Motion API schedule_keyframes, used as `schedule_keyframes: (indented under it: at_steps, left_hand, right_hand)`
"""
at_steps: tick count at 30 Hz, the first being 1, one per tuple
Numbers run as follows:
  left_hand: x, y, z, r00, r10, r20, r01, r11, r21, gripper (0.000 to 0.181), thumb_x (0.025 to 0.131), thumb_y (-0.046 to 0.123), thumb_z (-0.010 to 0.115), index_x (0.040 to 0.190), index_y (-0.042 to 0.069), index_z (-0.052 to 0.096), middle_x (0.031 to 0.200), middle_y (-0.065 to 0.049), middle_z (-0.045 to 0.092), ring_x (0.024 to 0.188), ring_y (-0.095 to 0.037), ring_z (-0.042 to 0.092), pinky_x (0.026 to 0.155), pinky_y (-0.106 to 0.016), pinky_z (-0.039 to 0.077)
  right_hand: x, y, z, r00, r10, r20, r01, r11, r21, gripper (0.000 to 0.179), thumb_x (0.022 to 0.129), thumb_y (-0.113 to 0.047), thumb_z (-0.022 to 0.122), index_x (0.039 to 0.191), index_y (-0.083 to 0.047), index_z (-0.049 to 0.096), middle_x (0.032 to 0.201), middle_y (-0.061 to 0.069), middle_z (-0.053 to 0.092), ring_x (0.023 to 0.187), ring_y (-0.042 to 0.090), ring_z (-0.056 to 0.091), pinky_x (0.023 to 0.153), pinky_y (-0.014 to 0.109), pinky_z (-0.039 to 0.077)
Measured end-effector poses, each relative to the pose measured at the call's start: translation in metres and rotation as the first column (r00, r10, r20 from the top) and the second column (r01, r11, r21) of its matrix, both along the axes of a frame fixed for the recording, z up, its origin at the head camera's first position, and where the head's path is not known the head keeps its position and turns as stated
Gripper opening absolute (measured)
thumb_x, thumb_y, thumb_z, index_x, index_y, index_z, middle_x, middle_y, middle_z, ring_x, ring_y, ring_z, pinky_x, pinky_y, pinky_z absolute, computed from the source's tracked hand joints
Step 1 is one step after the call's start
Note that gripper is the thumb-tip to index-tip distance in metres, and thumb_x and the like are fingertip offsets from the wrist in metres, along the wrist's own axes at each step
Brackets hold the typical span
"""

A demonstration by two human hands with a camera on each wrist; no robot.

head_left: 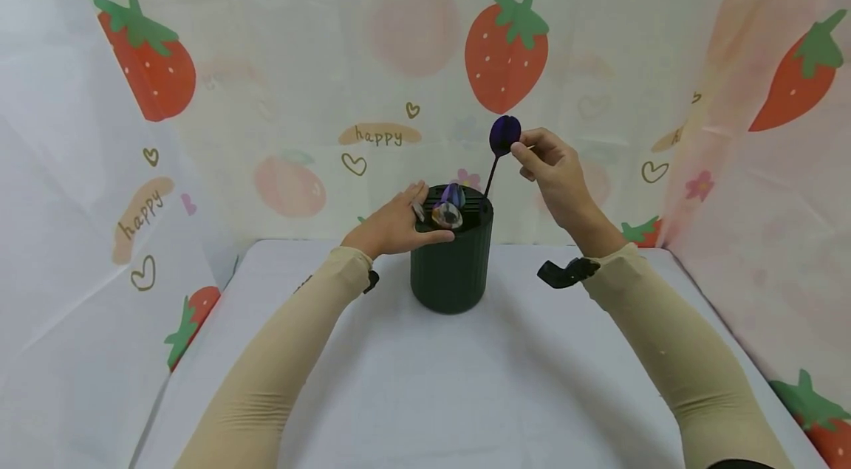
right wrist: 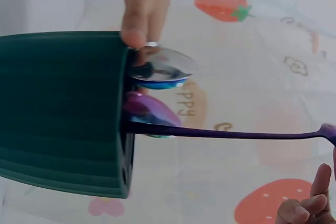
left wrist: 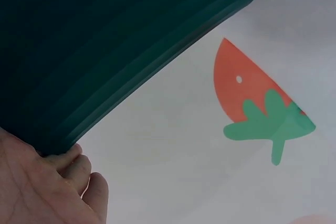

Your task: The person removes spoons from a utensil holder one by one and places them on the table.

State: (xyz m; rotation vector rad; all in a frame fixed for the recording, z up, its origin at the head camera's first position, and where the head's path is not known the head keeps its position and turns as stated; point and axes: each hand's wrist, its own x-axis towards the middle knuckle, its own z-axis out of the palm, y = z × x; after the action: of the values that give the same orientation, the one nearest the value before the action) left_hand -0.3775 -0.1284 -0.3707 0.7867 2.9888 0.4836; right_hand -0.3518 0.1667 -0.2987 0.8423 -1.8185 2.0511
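Observation:
A dark green ribbed utensil holder [head_left: 452,273] stands upright on the table. My left hand [head_left: 392,225] grips its top left side, thumb along the front rim and fingers toward the back. In the left wrist view, fingers [left wrist: 79,174] bend at the holder's edge. Up and to the right, my right hand [head_left: 555,170] pinches a purple spoon [head_left: 504,137] by its bowl. The spoon's slim handle [right wrist: 236,135] slants down into the holder, its lower end hidden. A silvery spoon [right wrist: 163,64] and a purple-blue spoon [right wrist: 152,111] stick out of the opening, bowls up.
White cloth covers the table [head_left: 425,395]. Behind it and along both sides hang cloth walls [head_left: 585,26] printed with strawberries, hearts and lettering, the back one close behind the holder.

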Motion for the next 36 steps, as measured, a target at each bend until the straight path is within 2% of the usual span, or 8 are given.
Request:
schedule_keyframes:
  at_steps: [9,14,19,25,31,36]
  left_hand:
    - [-0.005,0.000,-0.002,1.000,-0.003,-0.013,0.003,1.000,0.008,0.123,0.092,0.087,0.054,0.173,0.008,0.008,0.181,-0.010,0.004,0.167,-0.025,0.005,0.137,-0.041,0.009]
    - [-0.002,0.001,-0.003,1.000,0.000,-0.005,0.000,1.000,0.010,0.122,0.093,0.086,0.055,0.173,0.007,0.008,0.181,-0.011,0.005,0.167,-0.025,0.005,0.137,-0.040,0.008]
    - [0.000,0.002,-0.001,1.000,-0.001,-0.017,0.001,1.000,0.001,0.120,0.094,0.083,0.056,0.173,0.005,0.009,0.181,-0.012,0.006,0.167,-0.026,0.007,0.137,-0.041,0.009]
    - [0.001,0.003,0.001,1.000,-0.005,-0.020,0.005,1.000,0.002,0.119,0.095,0.082,0.056,0.172,0.004,0.009,0.180,-0.013,0.006,0.167,-0.027,0.007,0.137,-0.041,0.009]
    - [0.002,0.002,-0.002,1.000,0.009,0.011,-0.009,1.000,0.025,0.122,0.092,0.086,0.056,0.173,0.007,0.010,0.181,-0.012,0.007,0.167,-0.029,0.008,0.137,-0.044,0.012]
    - [0.001,0.002,-0.001,1.000,0.017,0.005,-0.017,1.000,0.021,0.121,0.093,0.085,0.056,0.173,0.007,0.009,0.180,-0.012,0.007,0.167,-0.030,0.009,0.136,-0.043,0.013]
  right_hand:
    - [0.005,0.007,0.014,1.000,-0.007,-0.020,0.005,0.995,-0.099,0.027,0.106,0.005,0.060,0.097,-0.016,0.074,0.093,-0.003,0.061,0.084,0.014,0.043,0.066,0.021,0.039]
    - [0.010,0.010,0.013,1.000,0.014,-0.009,-0.015,0.994,-0.113,0.029,0.106,0.007,0.058,0.096,-0.015,0.074,0.091,-0.002,0.059,0.083,0.014,0.043,0.065,0.022,0.038]
    - [0.014,0.014,0.004,0.999,0.008,0.041,-0.004,0.996,-0.093,0.029,0.107,0.005,0.057,0.095,-0.014,0.074,0.089,-0.003,0.059,0.081,0.013,0.043,0.066,0.021,0.040]
    - [0.014,0.022,-0.008,0.992,-0.034,0.119,0.040,0.998,-0.048,0.024,0.108,-0.002,0.062,0.093,-0.013,0.078,0.086,-0.005,0.062,0.079,0.012,0.043,0.065,0.022,0.040]
    - [0.012,0.031,-0.025,0.967,-0.061,0.247,0.050,0.997,0.052,0.024,0.109,-0.010,0.064,0.091,-0.016,0.078,0.081,-0.005,0.051,0.077,0.014,0.040,0.064,0.022,0.038]
    - [0.009,0.034,-0.037,0.939,-0.103,0.328,0.058,0.988,0.146,0.026,0.110,-0.018,0.065,0.086,-0.021,0.075,0.076,-0.006,0.045,0.078,0.014,0.040,0.067,0.023,0.038]
